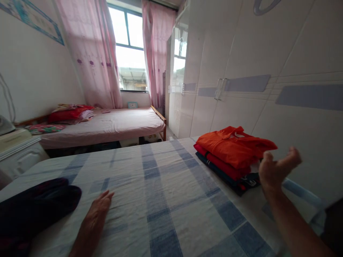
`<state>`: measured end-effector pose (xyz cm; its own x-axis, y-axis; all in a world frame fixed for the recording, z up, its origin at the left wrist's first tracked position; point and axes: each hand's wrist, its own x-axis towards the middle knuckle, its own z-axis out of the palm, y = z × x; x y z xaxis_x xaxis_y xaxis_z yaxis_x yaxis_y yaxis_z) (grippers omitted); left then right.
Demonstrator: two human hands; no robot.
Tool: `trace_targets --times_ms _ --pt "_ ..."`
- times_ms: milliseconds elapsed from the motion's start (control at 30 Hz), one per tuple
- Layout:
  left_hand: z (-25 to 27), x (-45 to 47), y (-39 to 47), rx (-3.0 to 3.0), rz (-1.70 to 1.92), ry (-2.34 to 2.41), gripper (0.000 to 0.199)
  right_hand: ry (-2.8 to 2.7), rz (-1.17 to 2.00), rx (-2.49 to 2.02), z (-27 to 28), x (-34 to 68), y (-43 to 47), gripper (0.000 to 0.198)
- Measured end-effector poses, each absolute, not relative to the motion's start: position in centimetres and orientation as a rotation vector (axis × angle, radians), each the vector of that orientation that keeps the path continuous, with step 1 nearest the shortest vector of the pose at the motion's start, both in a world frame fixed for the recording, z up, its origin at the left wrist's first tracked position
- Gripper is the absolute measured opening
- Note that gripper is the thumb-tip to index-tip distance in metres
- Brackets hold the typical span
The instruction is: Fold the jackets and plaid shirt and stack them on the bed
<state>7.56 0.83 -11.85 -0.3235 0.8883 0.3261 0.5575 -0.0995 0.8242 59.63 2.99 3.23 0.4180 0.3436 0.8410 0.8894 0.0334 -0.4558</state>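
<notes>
A stack of folded clothes lies on the right side of the bed, with an orange garment (227,144) on top, a red one (222,162) under it and dark ones (214,171) at the bottom. Just right of the stack, my right hand (276,169) is raised with its fingers apart and nothing in it. My left hand (98,210) is low over the checked bedsheet (128,221), fingers stretched out and holding nothing. At the left edge a dark bundled garment (34,205) lies on the same sheet, a short way from my left hand.
White wardrobe doors (241,46) line the right side. Beyond the near bed stands a second bed (120,123) with red bedding (66,113) under a curtained window. A white cabinet (21,157) with an iron (5,125) on it stands at the left.
</notes>
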Motion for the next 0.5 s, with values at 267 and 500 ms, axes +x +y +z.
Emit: trace_targets --times_ms 267,500 --pt "-8.1 10.0 -0.9 1.635 1.366 1.835 0.046 -1.876 -0.007 -1.298 -2.4 46.6 4.0 0.045" --pt "-7.6 10.1 -1.4 1.801 1.347 1.978 0.036 -2.166 0.123 -1.328 -10.1 45.6 7.6 0.040"
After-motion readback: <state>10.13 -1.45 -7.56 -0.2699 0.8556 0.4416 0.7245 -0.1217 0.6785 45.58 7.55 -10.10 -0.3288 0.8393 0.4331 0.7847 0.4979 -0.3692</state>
